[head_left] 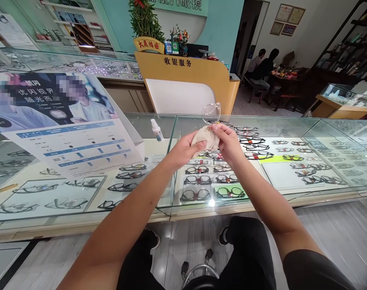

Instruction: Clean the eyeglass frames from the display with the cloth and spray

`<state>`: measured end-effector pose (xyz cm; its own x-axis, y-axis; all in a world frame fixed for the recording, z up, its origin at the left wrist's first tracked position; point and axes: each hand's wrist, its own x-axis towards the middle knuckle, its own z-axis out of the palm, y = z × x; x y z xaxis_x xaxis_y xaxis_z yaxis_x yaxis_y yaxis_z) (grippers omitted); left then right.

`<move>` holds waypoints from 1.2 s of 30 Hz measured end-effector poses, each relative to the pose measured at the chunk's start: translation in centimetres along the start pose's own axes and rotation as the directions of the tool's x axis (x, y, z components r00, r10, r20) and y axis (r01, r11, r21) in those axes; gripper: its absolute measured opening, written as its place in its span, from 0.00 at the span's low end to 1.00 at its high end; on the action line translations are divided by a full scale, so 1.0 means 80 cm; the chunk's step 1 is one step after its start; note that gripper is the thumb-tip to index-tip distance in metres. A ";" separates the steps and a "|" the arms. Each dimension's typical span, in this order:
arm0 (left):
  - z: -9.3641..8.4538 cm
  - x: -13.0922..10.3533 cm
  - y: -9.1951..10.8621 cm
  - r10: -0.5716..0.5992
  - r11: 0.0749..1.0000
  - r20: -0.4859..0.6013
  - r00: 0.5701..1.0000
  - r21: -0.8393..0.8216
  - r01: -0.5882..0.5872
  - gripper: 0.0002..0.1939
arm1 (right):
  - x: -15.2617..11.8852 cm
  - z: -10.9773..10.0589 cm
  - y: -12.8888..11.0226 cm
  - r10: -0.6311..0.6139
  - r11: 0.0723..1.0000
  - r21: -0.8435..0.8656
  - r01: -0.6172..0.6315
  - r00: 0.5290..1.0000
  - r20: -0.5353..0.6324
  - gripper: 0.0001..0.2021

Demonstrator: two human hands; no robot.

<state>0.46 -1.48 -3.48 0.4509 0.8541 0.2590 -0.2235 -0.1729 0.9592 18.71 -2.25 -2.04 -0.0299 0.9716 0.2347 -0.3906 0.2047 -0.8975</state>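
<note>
Above the glass counter I hold a pair of clear-framed eyeglasses (211,114) between both hands. One lens stands up past my fingers; the other is largely covered by a pale cleaning cloth (205,139). My left hand (185,150) is closed on the cloth, its thumb pressing over the covered lens. My right hand (228,141) pinches the frame near its middle, at the edge of the cloth. A small white spray bottle (157,130) stands upright on the counter, left of my hands.
Under the glass countertop (159,205) lie rows of eyeglasses (197,180). A large printed display card (81,129) stands at the left. Behind the counter is a yellow cashier desk (183,72). Two people (263,68) sit at the back right.
</note>
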 end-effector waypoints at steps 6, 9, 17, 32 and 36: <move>0.007 -0.002 0.002 0.021 0.996 -0.119 0.993 0.088 -0.011 0.36 | -0.003 0.004 0.002 0.012 0.999 -0.041 -0.009 0.995 0.096 0.28; 0.012 -0.003 0.001 0.067 0.995 -0.163 0.984 0.083 -0.054 0.32 | -0.005 0.006 0.001 -0.013 0.999 -0.041 0.018 0.994 0.111 0.27; 0.000 0.010 -0.021 0.018 1.000 -0.313 0.950 -0.012 -0.023 0.30 | 0.003 -0.002 0.002 -0.070 0.993 -0.101 0.069 0.997 -0.009 0.25; -0.048 0.027 0.017 -0.374 0.819 -0.310 0.874 -0.552 0.155 0.11 | -0.010 -0.021 0.005 -0.520 0.289 -0.718 0.634 0.734 0.438 0.13; -0.055 0.026 0.020 -0.402 0.818 -0.229 0.887 -0.525 0.236 0.13 | -0.009 -0.023 0.012 -0.488 0.080 -0.728 0.681 0.664 0.567 0.14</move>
<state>-2.80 2.21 -1.86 0.2922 0.9389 -0.1819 -0.5302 0.3173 0.7863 20.04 -2.56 -3.77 -0.3512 0.4776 0.8053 0.6182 0.7643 -0.1836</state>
